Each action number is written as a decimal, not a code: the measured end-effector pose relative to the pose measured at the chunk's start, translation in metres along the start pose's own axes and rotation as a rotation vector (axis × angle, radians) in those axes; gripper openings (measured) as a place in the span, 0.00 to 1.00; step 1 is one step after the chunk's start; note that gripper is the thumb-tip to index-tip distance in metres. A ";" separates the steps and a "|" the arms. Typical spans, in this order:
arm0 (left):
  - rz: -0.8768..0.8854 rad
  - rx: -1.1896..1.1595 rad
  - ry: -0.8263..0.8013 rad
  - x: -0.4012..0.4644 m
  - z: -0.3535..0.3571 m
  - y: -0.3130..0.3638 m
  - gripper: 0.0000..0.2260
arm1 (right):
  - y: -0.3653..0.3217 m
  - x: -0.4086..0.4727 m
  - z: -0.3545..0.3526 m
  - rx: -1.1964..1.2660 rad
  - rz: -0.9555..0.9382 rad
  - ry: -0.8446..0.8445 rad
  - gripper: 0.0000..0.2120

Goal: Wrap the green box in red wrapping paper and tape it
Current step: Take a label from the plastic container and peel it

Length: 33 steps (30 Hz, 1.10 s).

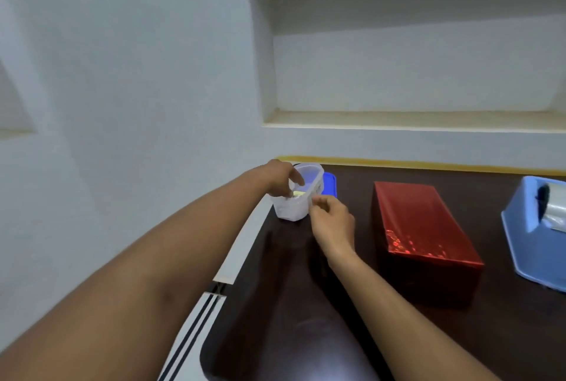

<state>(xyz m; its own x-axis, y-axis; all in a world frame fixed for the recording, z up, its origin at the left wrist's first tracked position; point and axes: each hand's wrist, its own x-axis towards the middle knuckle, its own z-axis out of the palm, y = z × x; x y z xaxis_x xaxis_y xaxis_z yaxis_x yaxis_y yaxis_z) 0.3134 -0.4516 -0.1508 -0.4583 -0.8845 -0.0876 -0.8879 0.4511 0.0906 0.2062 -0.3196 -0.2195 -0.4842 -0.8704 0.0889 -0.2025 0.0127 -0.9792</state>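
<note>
A dark table [306, 334] is bearing the box [425, 233], fully covered in red wrapping paper, lying well right of both hands. A blue tape dispenser [533, 233] is sitting farther right. The left hand [280, 177] is dipping curled fingers into a clear tub [298, 196]; something yellowish is showing inside. The right hand [332, 221], fingers pinched, is touching the tub's side; its grip is unclear.

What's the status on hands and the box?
Left hand in clear tub, right hand beside it. Red-wrapped box untouched. Nothing blocking.
</note>
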 end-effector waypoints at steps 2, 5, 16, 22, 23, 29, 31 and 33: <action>0.022 0.028 -0.062 0.012 0.000 -0.001 0.25 | 0.004 0.005 -0.002 -0.012 0.006 0.008 0.16; 0.008 0.142 -0.164 0.022 0.006 -0.001 0.28 | 0.011 0.015 -0.005 -0.006 0.025 0.031 0.13; 0.092 -0.004 0.156 0.029 0.017 -0.003 0.08 | 0.019 0.019 -0.004 0.079 -0.014 0.119 0.12; 0.186 -0.263 0.359 0.003 -0.020 -0.002 0.05 | 0.012 0.016 -0.008 0.054 -0.212 0.177 0.19; 0.223 -0.327 0.381 -0.004 -0.027 -0.002 0.06 | 0.011 0.016 -0.008 0.073 -0.247 0.184 0.20; 0.262 -0.305 0.467 -0.017 -0.030 0.003 0.06 | 0.007 0.012 -0.005 0.188 -0.329 0.117 0.20; 0.198 -0.226 0.468 -0.008 -0.026 0.002 0.07 | 0.008 0.012 -0.003 0.186 -0.318 0.103 0.20; 0.142 -0.154 0.457 -0.001 -0.023 0.002 0.08 | 0.011 0.011 -0.004 0.174 -0.304 0.101 0.20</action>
<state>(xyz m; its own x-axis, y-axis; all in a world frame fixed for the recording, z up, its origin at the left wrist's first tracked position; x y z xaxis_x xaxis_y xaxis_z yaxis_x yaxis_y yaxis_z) 0.3133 -0.4530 -0.1280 -0.4789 -0.7929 0.3767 -0.7858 0.5786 0.2188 0.1952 -0.3276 -0.2289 -0.5078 -0.7681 0.3901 -0.2066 -0.3311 -0.9207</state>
